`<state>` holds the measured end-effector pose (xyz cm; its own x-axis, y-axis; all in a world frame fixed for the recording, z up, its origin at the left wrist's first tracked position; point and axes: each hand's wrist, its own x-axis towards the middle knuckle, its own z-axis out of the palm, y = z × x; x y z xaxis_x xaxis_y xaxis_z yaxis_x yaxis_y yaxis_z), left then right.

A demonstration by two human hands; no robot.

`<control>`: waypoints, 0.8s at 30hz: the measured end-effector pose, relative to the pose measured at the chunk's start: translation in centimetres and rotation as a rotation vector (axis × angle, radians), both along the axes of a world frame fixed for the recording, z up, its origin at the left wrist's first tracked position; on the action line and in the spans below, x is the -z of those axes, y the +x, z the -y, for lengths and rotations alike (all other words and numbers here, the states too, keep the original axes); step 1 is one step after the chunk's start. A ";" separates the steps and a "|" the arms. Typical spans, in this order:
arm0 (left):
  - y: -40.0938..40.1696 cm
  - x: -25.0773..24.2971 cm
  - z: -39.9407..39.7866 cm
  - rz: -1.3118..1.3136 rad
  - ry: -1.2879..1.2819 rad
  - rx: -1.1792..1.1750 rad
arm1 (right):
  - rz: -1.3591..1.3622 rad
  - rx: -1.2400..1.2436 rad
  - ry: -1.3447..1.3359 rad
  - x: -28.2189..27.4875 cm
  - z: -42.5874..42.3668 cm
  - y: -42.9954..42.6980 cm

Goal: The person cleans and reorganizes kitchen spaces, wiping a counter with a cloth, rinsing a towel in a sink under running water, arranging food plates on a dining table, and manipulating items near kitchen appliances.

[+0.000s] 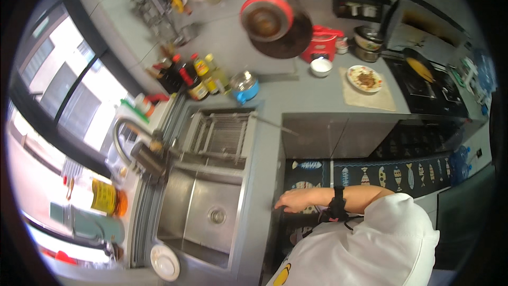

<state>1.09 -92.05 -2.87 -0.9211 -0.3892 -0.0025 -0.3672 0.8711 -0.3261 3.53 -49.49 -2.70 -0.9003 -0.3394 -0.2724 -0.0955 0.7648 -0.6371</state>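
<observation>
My right hand (295, 200) reaches out low, in front of the counter's front edge (258, 194), with a black band (338, 202) on the wrist. Its fingers are bent and the fingertips are close to the cabinet front below the counter. Whether they touch or grip anything there cannot be made out. My left hand is out of view. Before me lies a stainless steel sink basin (214, 194). A metal draining rack (222, 133) sits over the second basin, and a faucet (131, 143) stands behind them.
Small white plates (165, 263) lie at the sink's near corner. Sauce bottles (194, 79) and a blue pot (244, 85) stand past the rack. Further along are a white bowl (321, 66), a plate of food (364, 79) and a frying pan (418, 63) on the stove. Red pan (266, 16) hangs above.
</observation>
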 end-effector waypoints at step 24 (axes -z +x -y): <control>-1.2 -0.6 -63.7 0.344 1.071 1.329 | -0.128 0.949 0.021 0.5 -38.6 24.9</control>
<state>-0.12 -28.39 -2.22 -0.4869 0.8732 0.0207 0.6741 0.3606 0.6447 28.44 -10.92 -3.22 -0.8209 0.5507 -0.1509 0.5022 0.5706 -0.6498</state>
